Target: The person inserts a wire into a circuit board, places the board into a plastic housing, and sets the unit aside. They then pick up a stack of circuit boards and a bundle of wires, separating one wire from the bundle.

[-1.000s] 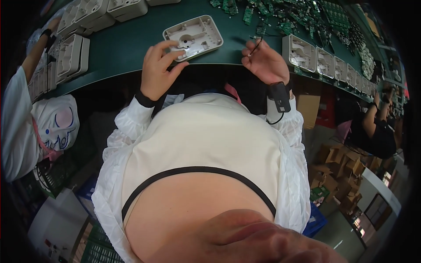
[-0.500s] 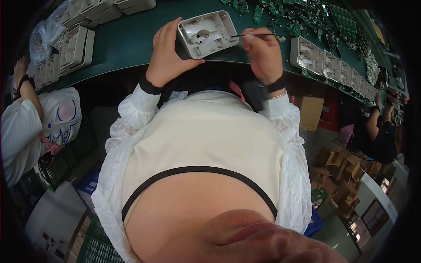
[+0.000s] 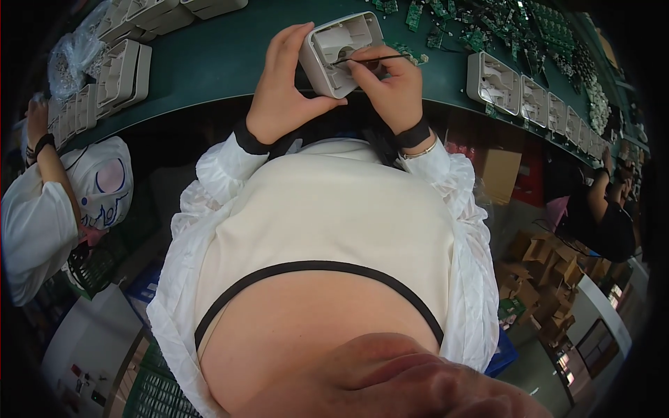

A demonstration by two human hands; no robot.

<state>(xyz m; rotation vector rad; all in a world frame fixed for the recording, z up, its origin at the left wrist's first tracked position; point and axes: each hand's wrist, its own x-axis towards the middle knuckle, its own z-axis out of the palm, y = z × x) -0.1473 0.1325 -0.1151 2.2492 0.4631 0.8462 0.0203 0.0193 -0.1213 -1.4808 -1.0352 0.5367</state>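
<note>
A white plastic housing [image 3: 343, 36], open side up with moulded posts and hollows inside, is tilted at the far middle of the bench. My left hand [image 3: 280, 97] grips its left side, fingers along the outer wall and thumb at the near edge. In a pinch, my right hand [image 3: 391, 87] holds a thin dark rod-like tool [image 3: 383, 58]. The tool's tip reaches into the housing, near a round hole in its floor. My right fingers cover part of the housing's right side.
The green bench [image 3: 202, 63] carries a row of similar housings [image 3: 493, 83] on the right and more housings [image 3: 120, 76] at the left. Green circuit boards [image 3: 481, 31] lie heaped at the back right. A clear plastic bag [image 3: 66, 66] sits far left. Co-workers sit on both sides.
My right hand has moved left, bringing the tool from the housing's right edge to its middle. My left hand has shifted right and tilted the housing more steeply.
</note>
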